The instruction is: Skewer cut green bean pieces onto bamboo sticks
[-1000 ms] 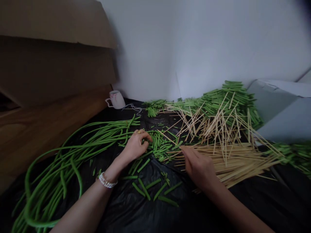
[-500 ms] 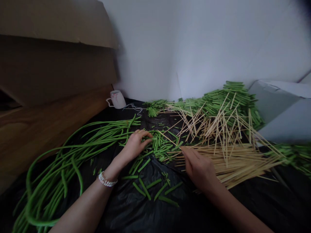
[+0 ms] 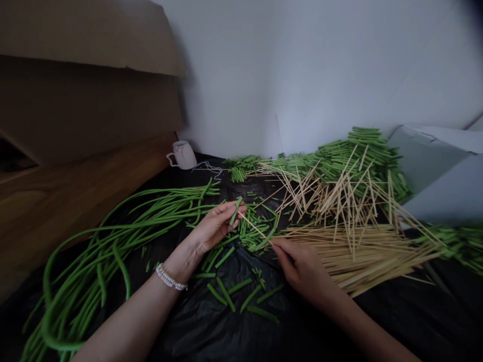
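Note:
My left hand (image 3: 217, 223), with a beaded bracelet at the wrist, is closed on a short piece of green bean (image 3: 236, 210) pinched between thumb and fingers. In my right hand (image 3: 300, 264) is a thin wooden skewer (image 3: 252, 224), its far tip touching or close to that piece. A green bean piece lies across the skewer near my right fingertips; whether it is threaded on, I cannot tell. Below both hands spreads a pile of cut bean pieces (image 3: 247, 234). Loose skewers (image 3: 362, 256) lie in a heap beside my right hand.
Long uncut beans (image 3: 90, 251) curve along the left. Stacked bean skewers (image 3: 339, 156) lie by the wall. A white mug (image 3: 183, 155) stands at the back, near a cardboard box (image 3: 90, 90). A white box (image 3: 437, 166) is at right. Black plastic sheeting (image 3: 211, 332) covers the surface.
My left hand has lifted from the pile and turned palm-up with a bean piece in its fingers. My right hand has shifted slightly left and down, bringing the skewer tip to it.

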The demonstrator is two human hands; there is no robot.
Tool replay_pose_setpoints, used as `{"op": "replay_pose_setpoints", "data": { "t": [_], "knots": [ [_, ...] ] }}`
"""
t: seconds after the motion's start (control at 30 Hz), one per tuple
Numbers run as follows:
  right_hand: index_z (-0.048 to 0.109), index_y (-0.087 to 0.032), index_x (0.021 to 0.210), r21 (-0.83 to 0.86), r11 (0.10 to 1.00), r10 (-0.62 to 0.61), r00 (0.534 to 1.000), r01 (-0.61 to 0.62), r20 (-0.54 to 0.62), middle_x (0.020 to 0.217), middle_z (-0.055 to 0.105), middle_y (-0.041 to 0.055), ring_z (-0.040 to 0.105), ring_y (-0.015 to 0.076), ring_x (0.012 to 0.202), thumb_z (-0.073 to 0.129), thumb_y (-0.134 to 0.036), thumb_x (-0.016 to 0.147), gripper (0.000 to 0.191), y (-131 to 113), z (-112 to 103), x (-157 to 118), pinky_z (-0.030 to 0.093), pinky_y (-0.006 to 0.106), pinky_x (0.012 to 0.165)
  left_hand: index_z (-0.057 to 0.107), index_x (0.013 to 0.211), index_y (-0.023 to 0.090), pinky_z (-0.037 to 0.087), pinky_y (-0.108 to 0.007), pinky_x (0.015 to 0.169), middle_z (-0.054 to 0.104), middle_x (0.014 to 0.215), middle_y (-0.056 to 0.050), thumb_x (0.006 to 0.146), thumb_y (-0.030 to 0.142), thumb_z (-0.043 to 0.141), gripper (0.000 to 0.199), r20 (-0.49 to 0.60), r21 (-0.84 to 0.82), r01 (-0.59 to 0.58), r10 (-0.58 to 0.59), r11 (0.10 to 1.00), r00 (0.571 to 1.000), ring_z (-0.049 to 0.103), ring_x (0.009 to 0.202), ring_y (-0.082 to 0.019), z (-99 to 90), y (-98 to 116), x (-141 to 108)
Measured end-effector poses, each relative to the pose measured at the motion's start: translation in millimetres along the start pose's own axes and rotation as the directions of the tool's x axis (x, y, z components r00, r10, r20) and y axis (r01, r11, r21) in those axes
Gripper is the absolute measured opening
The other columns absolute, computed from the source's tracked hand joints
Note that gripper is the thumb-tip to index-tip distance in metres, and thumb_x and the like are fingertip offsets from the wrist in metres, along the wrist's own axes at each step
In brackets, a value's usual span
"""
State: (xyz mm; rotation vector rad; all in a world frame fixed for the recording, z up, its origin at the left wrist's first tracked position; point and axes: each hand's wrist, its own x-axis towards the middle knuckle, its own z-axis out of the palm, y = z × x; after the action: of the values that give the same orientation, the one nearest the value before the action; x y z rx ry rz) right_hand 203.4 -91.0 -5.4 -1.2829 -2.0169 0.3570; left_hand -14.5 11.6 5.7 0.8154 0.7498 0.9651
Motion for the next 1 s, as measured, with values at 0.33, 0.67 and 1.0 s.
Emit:
{"op": "replay_pose_setpoints", "data": {
  "t": [0.33, 0.67, 1.0],
  "knots": [
    [0.063, -0.021, 0.080, 0.002, 1.000, 0.012, 1.000, -0.012, 0.008, 0.075, 0.070, 0.0034, 0.067, 0.0165, 0.075, 0.043, -0.021, 0.093, 0.025, 1.3, 1.4, -0.6, 0.050, 0.026, 0.072, 0.071, 0.098, 0.015, 0.051, -0.017, 0.065, 0.072, 0.102, -0.008, 0.075, 0.015, 0.072, 0.023, -0.016, -0.006, -0.001, 0.001, 1.000, 1.000, 0.064, 0.073, -0.008, 0.1, -0.8, -0.2],
    [0.063, -0.021, 0.080, 0.001, 0.998, 0.056, 0.998, -0.056, 0.005, 0.071, 0.067, 0.0025, 0.067, 0.0176, 0.077, 0.042, -0.021, 0.093, 0.024, 0.6, 1.0, -0.2, 0.048, 0.026, 0.073, 0.070, 0.104, 0.014, 0.049, -0.027, 0.092, 0.070, 0.110, -0.012, 0.078, 0.013, 0.069, 0.026, 0.050, -0.003, -0.012, 0.012, 1.000, 0.999, 0.065, 0.102, -0.018, 2.6, -2.0, -3.0],
    [0.065, -0.021, 0.084, -0.026, 0.999, 0.023, 1.000, -0.022, 0.009, 0.077, 0.071, 0.0040, 0.067, 0.0170, 0.073, 0.043, -0.019, 0.092, 0.024, 4.0, 2.1, 0.4, 0.048, 0.025, 0.070, 0.072, 0.098, 0.014, 0.051, -0.028, 0.089, 0.072, 0.103, -0.012, 0.074, 0.008, 0.070, 0.024, -0.002, 0.004, -0.001, 0.001, 1.000, 1.000, 0.068, 0.095, -0.017, 1.0, -1.8, -1.0]
  ]
}}
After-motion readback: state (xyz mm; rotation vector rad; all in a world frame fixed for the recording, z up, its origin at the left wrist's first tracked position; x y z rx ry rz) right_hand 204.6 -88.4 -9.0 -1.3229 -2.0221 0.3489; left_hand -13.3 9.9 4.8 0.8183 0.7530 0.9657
